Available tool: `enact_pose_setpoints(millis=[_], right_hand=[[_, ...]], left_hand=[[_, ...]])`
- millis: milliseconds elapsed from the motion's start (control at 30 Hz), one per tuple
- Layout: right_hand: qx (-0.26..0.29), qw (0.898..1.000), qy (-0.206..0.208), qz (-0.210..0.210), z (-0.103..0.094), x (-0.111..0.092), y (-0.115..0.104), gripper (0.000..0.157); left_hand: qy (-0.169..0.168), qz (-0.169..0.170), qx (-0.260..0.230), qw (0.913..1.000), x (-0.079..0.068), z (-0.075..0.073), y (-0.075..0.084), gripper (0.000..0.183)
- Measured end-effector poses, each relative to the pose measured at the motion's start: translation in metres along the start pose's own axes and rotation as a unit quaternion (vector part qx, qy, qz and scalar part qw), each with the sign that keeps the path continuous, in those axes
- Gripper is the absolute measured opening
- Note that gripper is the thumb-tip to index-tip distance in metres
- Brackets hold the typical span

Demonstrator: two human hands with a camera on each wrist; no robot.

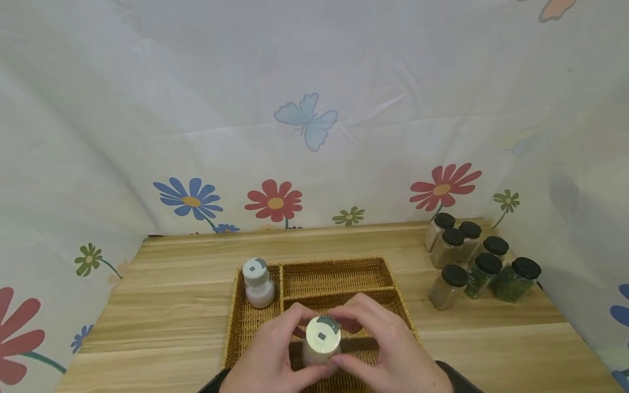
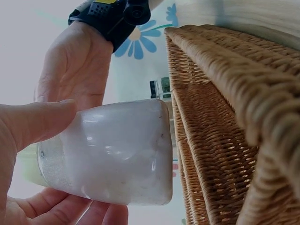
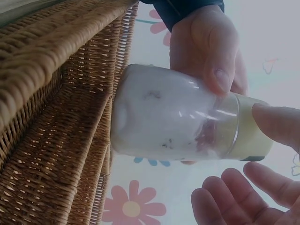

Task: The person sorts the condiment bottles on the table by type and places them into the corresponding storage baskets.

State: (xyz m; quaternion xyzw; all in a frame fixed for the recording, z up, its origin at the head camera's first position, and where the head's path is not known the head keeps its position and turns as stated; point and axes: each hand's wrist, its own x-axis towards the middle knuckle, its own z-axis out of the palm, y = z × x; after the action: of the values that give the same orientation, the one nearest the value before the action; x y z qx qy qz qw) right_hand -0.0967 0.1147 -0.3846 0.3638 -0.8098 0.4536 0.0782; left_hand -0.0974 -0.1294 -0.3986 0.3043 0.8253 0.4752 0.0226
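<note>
A jar of white contents (image 1: 320, 341) with a pale yellow-green lid is held upright over the front of a divided wicker tray (image 1: 339, 263). My left hand (image 1: 267, 352) grips it, its thumb on one side and fingers on the other, as the left wrist view shows. My right hand (image 1: 393, 349) has its thumb (image 3: 279, 123) against the lid (image 3: 248, 131) and its index fingertip close to the lid's opposite edge. The other right fingers are curled apart from the jar. A similar jar (image 1: 260, 292) stands in the tray's left compartment.
Several black-lidded spice jars (image 1: 454, 275) stand in a group at the back right of the wooden table (image 1: 182, 284), some with green contents. A white flowered cloth (image 1: 221, 136) hangs behind the table and along both sides.
</note>
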Motion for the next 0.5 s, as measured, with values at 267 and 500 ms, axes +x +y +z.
enact_pose_setpoints(millis=[267,500], right_hand=[[-0.021,0.999,0.017,0.019,-0.004,-0.002,0.006,0.051],[-0.061,0.998,0.026,0.010,-0.014,-0.011,0.022,0.054]], left_hand=[[-0.003,-0.033,0.013,0.9994,0.000,-0.010,0.001,0.054],[0.025,-0.025,0.047,0.9983,-0.005,-0.019,-0.001,0.054]])
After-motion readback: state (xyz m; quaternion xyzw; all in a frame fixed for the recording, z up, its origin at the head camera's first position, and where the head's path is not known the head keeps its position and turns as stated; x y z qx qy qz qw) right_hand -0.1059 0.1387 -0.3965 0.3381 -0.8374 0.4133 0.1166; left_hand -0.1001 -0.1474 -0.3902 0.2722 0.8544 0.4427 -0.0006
